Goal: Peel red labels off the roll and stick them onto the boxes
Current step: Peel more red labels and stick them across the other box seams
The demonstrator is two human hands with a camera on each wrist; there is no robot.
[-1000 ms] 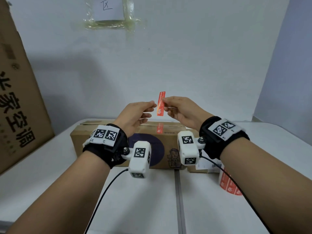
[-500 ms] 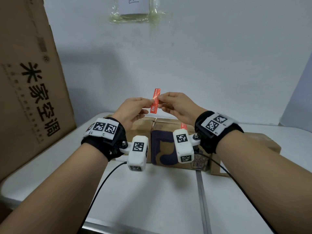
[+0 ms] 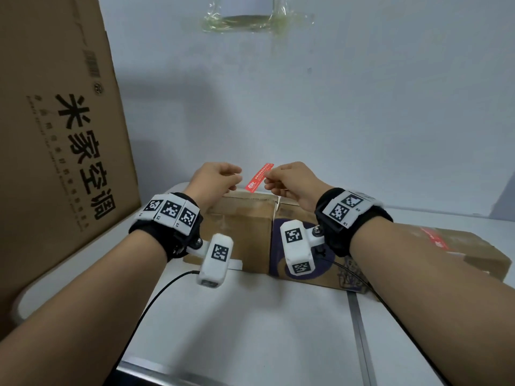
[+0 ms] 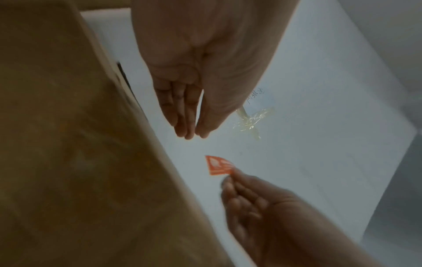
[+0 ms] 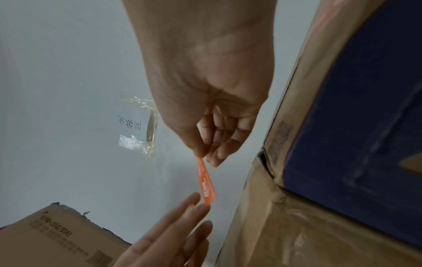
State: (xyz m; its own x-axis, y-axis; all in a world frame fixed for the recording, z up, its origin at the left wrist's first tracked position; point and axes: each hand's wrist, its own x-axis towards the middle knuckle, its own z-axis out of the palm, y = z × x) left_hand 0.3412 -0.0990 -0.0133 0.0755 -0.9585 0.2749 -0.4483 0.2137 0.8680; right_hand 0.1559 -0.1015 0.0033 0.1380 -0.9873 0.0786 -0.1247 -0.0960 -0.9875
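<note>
A narrow red label (image 3: 260, 177) hangs in the air above the boxes, pinched at its upper part by my right hand (image 3: 266, 176). The right wrist view shows thumb and forefinger of the right hand (image 5: 205, 159) on the label (image 5: 206, 182). My left hand (image 3: 237, 179) is just left of it, fingers straight and holding nothing. In the left wrist view a gap separates the left hand (image 4: 194, 134) from the label (image 4: 218, 166). Below stand a plain brown box (image 3: 239, 227) and a box with purple print (image 3: 276, 254). The label roll is out of sight.
A third box (image 3: 473, 246) at the right carries a red label (image 3: 434, 238). A big carton (image 3: 55, 135) leans at the left. The white table (image 3: 250, 330) has a metal seam (image 3: 359, 330). A taped paper (image 3: 250, 12) hangs on the wall.
Both hands pinched the label before; the left hand has let go and drawn slightly left. The hands and label have shifted left, over the plain brown box.
</note>
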